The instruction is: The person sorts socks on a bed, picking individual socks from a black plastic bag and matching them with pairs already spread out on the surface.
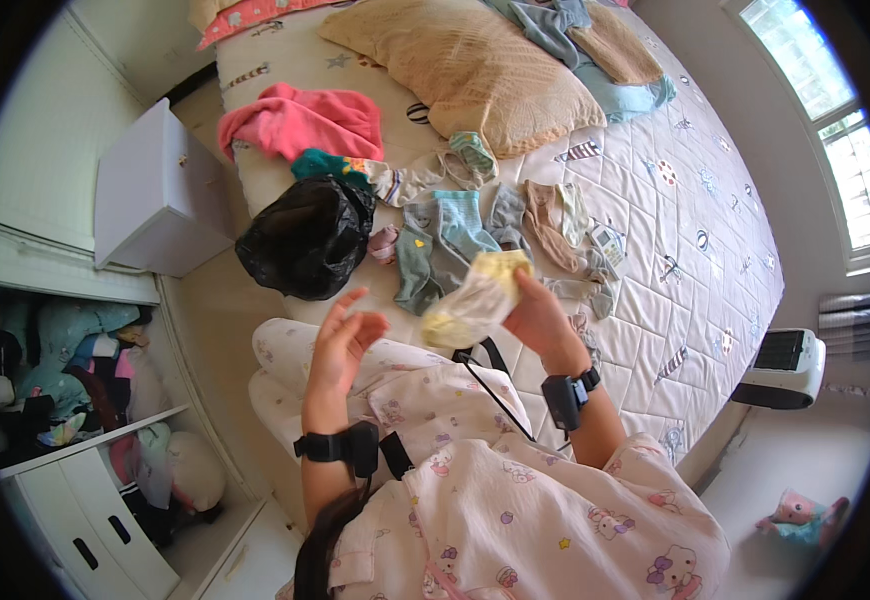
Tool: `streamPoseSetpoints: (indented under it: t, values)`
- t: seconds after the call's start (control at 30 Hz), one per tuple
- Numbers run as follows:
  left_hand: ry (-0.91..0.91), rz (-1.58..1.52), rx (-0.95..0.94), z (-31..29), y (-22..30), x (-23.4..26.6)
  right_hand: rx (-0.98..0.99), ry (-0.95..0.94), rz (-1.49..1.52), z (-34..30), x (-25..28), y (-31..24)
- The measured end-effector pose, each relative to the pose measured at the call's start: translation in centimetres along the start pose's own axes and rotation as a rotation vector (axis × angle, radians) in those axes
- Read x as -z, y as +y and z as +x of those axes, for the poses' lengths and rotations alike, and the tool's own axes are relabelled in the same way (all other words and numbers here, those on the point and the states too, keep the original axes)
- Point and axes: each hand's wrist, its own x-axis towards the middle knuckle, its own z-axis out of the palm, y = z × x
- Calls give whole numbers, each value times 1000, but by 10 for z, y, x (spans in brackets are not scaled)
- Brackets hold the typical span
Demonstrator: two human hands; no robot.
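Sorting socks on the bed [675, 250]. My right hand [540, 320] pinches a pale yellow sock [475, 300], held up over my lap; left hand [340, 335] empty, fingers spread, just beside it. Next, prob: find its mate in the sock pile [485, 235] w/ left.

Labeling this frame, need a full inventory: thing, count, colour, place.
pale yellow folded socks: 1 bundle, in right hand
blue-grey socks: several, loose on bed
black plastic bag: 1, bed's left edge
pink fleece garment: 1, upper left of bed
tan pillow: 1, head of bed
white quilted bed cover: 1, patterned
white nightstand: 1, left of bed
white floor appliance: 1, right of bed
left hand: open, empty, black wristband
right hand: grips yellow socks, black wristband
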Motion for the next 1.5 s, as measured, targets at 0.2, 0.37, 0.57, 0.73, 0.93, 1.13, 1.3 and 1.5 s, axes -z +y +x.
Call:
streamPoseSetpoints:
  t: [0.2, 0.37, 0.57, 0.73, 0.93, 1.13, 1.3, 1.5]
  values:
    - [327, -235, -127, 48, -35, 41, 167, 261, -153, -30, 86, -23]
    - [444, -261, -100, 51, -52, 56, 52, 246, -46, -21, 112, -14]
    - [400, -256, -105, 44, -52, 54, -41, 354, -128, -5, 154, 3]
    - [408, -239, -120, 40, -54, 60, 240, 511, -237, 4, 155, -2]
    - [391, -226, -113, 43, -52, 58, 387, 619, -772, 13, 181, -30]
    - [395, -237, -121, 39, -52, 61, 807, 870, -1654, -2, 135, -30]
    - [389, -244, -113, 42, -53, 58, 620, 96, -2054, -6, 97, 3]
    - [381, -203, -93, 43, -52, 55, 553, 255, -2115, 8, 119, 23]
